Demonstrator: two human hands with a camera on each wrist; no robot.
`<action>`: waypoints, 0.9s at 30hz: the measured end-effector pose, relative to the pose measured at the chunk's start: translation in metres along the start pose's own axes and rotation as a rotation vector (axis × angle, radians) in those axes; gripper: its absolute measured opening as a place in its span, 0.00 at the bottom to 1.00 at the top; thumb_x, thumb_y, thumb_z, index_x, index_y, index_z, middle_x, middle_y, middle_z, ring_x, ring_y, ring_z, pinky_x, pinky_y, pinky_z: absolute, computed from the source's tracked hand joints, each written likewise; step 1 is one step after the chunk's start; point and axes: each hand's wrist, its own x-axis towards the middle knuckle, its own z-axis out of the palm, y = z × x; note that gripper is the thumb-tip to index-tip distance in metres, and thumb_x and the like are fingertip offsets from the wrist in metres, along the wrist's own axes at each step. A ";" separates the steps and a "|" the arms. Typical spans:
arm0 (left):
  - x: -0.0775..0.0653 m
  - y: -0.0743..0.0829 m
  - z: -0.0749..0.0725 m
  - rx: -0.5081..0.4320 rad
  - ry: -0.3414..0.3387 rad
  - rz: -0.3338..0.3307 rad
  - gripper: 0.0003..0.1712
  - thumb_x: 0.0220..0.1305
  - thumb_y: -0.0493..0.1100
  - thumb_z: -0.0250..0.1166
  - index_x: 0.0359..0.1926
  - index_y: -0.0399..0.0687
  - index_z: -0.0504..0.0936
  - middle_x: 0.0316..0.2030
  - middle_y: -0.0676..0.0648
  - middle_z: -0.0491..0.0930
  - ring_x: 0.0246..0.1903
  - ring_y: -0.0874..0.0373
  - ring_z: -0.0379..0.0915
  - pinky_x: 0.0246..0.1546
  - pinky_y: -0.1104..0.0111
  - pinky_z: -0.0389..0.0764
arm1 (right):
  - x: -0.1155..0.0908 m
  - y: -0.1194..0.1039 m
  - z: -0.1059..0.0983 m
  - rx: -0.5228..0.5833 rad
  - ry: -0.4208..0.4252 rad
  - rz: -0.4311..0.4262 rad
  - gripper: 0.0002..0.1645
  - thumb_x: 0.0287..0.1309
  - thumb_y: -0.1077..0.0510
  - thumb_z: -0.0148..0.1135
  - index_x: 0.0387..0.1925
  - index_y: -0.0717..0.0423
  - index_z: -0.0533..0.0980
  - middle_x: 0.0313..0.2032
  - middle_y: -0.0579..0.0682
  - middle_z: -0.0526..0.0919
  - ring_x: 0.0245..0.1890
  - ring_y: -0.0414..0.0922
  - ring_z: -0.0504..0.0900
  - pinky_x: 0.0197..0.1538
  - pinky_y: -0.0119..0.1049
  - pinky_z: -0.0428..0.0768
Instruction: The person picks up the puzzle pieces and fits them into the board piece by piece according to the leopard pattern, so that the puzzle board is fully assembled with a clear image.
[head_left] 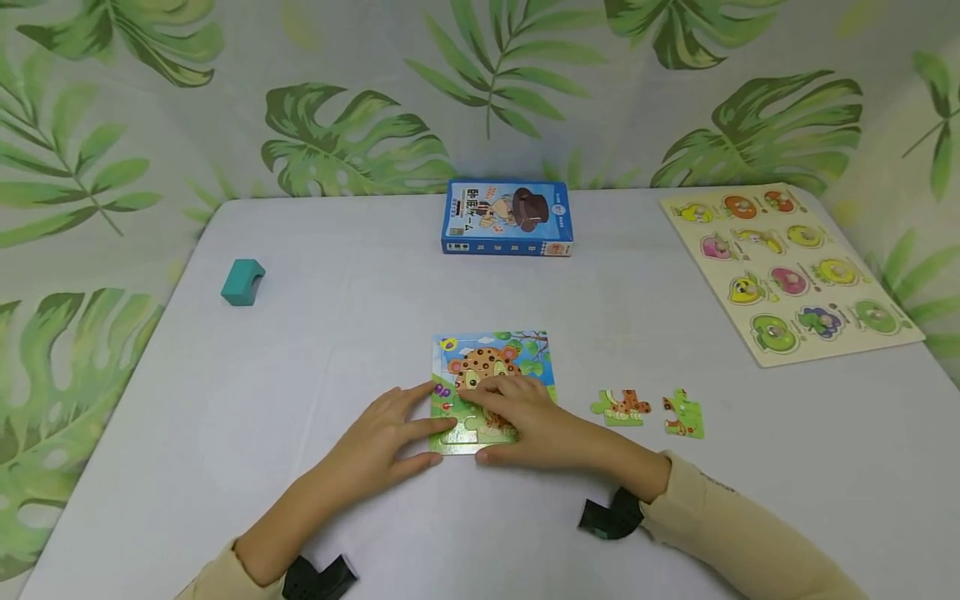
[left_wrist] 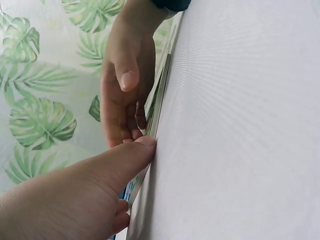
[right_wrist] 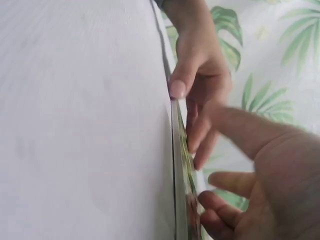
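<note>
A small leopard jigsaw puzzle (head_left: 486, 340) lies in its flat frame on the table, largely filled with pieces. My left hand (head_left: 378, 442) spreads over its left side, with straight fingers touching the frame and pieces. The left thumb (left_wrist: 142, 142) presses against the near edge of the board. Over the puzzle's right half lies my right hand (head_left: 528, 417), its fingertips on the pieces and hiding part of the leopard. To the right sit two loose puzzle pieces, a spotted leopard piece (head_left: 624, 407) and a mostly green piece (head_left: 684, 414).
A blue game box (head_left: 507, 218) lies at the back centre. A wooden board of fruit shapes (head_left: 795, 275) rests at the back right. On the left stands a teal block (head_left: 242, 282) with a notch. Leaf-patterned cloth (head_left: 352, 142) rises behind the white table.
</note>
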 end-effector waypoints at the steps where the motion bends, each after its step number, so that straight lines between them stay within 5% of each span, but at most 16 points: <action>1: 0.000 0.000 0.000 -0.002 -0.001 -0.006 0.23 0.55 0.55 0.63 0.53 0.61 0.77 0.64 0.44 0.58 0.61 0.50 0.53 0.61 0.56 0.51 | -0.002 0.001 -0.003 0.049 -0.008 0.010 0.42 0.50 0.38 0.60 0.65 0.40 0.58 0.58 0.42 0.61 0.59 0.43 0.56 0.59 0.48 0.55; 6: -0.001 -0.001 0.002 -0.003 0.001 -0.022 0.23 0.55 0.56 0.62 0.53 0.62 0.77 0.64 0.44 0.57 0.61 0.51 0.53 0.61 0.57 0.51 | -0.020 0.003 -0.022 0.214 0.036 0.055 0.42 0.49 0.44 0.64 0.65 0.42 0.58 0.61 0.41 0.58 0.61 0.43 0.55 0.56 0.49 0.64; 14: -0.001 -0.001 0.002 -0.010 0.006 -0.025 0.23 0.54 0.55 0.64 0.52 0.60 0.78 0.64 0.43 0.58 0.61 0.50 0.53 0.61 0.57 0.51 | -0.064 0.011 -0.054 0.206 0.294 0.066 0.43 0.43 0.55 0.70 0.62 0.48 0.62 0.60 0.44 0.61 0.60 0.44 0.58 0.55 0.51 0.65; 19: 0.000 0.000 0.002 -0.009 0.005 -0.025 0.23 0.54 0.54 0.64 0.52 0.60 0.78 0.63 0.44 0.58 0.61 0.50 0.53 0.61 0.57 0.51 | -0.088 0.022 -0.062 0.133 0.420 0.067 0.43 0.40 0.57 0.72 0.60 0.47 0.64 0.57 0.42 0.65 0.59 0.40 0.60 0.55 0.41 0.67; 27: 0.000 0.000 0.002 -0.007 0.005 -0.023 0.23 0.54 0.54 0.63 0.53 0.61 0.77 0.64 0.44 0.57 0.61 0.50 0.53 0.61 0.57 0.50 | -0.113 0.047 -0.058 0.110 0.471 0.063 0.45 0.36 0.65 0.73 0.60 0.53 0.64 0.56 0.49 0.67 0.59 0.35 0.60 0.55 0.20 0.58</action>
